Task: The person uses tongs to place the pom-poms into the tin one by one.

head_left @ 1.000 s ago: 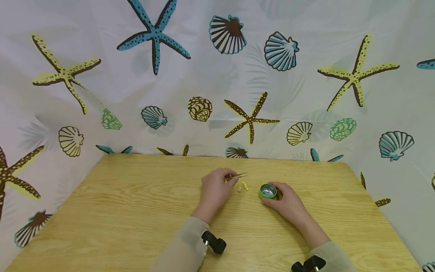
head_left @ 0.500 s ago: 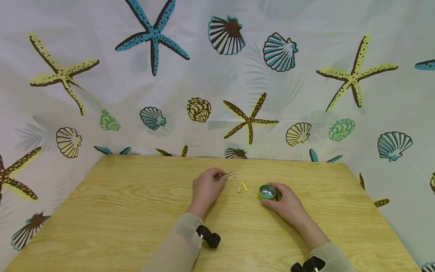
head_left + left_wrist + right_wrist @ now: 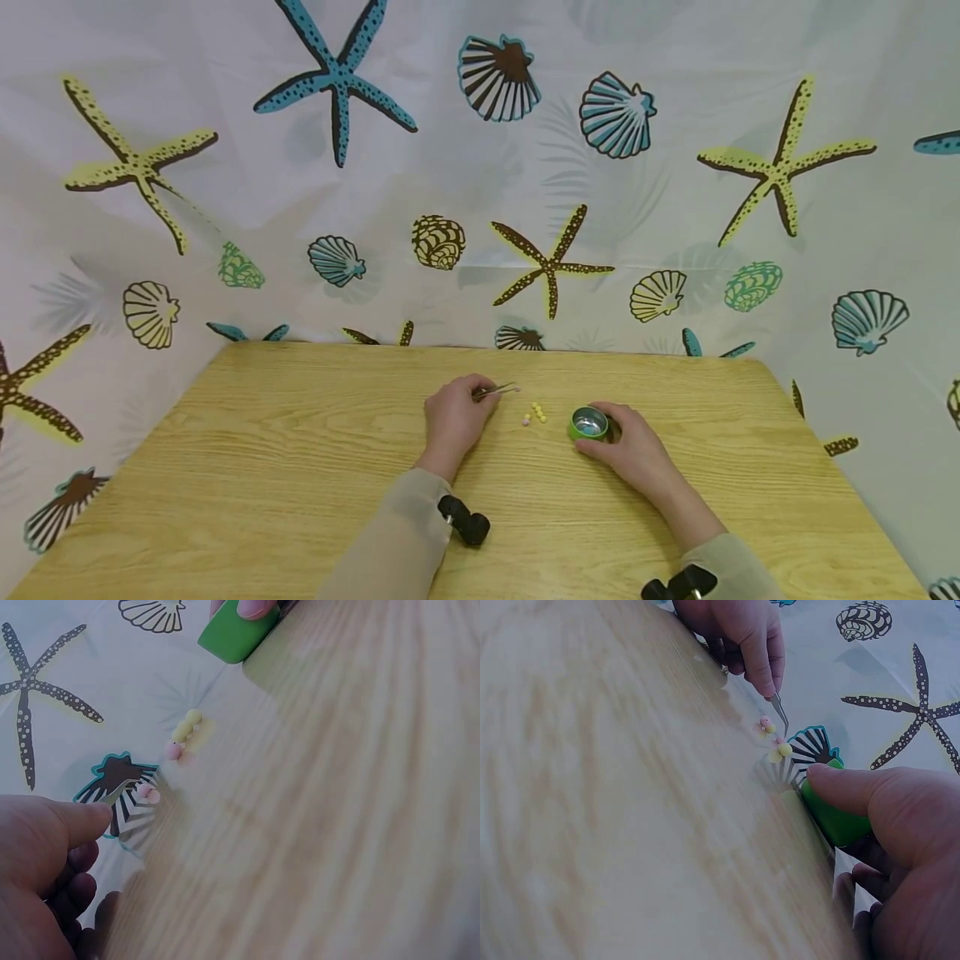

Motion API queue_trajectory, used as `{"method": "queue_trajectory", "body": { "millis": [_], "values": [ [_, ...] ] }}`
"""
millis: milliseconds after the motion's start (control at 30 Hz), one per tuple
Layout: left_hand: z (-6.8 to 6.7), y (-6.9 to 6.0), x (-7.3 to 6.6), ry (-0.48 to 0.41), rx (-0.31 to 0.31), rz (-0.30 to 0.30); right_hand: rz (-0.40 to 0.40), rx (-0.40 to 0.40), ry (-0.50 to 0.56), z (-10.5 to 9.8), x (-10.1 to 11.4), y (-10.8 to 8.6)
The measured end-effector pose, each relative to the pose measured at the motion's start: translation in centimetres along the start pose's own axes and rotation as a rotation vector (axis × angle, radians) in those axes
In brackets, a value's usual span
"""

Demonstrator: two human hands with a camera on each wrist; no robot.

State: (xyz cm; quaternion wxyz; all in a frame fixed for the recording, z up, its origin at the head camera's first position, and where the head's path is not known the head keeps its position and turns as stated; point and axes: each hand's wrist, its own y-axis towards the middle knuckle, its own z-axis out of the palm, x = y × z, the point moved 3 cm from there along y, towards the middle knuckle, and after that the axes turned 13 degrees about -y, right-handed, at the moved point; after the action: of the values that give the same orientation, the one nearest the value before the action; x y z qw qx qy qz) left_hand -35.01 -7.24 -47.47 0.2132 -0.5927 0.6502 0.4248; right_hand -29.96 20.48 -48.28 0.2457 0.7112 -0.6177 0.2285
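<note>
Head view, left hand: the left hand (image 3: 456,417) pinches slim metal tweezers (image 3: 491,392) well back from their tips, probably so the fingers stay clear of the small pieces.
Head view, tweezer tips: they point toward the person's right, right at a tiny pink round bead (image 3: 517,389); whether they clamp it or only touch it is too small to tell.
Head view, right hand: the right hand (image 3: 630,437) grips a small round green cup with a shiny metal inside (image 3: 576,431), thumb and fingers around its side, likely to steady it while leaving the mouth uncovered.
Head view, loose beads: small yellow round beads (image 3: 539,412) and another pink one (image 3: 526,422) lie together on the pale wood-grain table (image 3: 300,467), between both hands and within easy reach.
Left wrist view, thumb: it presses forward in the pinch; the tweezers are hard to make out against the shell-printed white cloth (image 3: 45,750).
Right wrist view, green wall: the thumb lies along the cup's upper edge, seemingly to stop it sliding.
</note>
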Motion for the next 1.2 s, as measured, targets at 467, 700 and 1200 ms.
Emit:
{"method": "queue_trajectory", "body": {
  "millis": [467, 700, 1200],
  "values": [
    [0.11, -0.31, -0.25, 0.004, -0.002, 0.004, 0.003, 0.004, -0.009, -0.06, 0.11, -0.08],
    [0.22, -0.37, -0.13, -0.005, -0.005, 0.007, 0.004, 0.008, -0.013, -0.03, 0.11, -0.07],
    [-0.24, -0.62, -0.61, -0.033, -0.002, 0.009, -0.012, 0.000, 0.007, -0.14, 0.21, -0.07]
  ]
}}
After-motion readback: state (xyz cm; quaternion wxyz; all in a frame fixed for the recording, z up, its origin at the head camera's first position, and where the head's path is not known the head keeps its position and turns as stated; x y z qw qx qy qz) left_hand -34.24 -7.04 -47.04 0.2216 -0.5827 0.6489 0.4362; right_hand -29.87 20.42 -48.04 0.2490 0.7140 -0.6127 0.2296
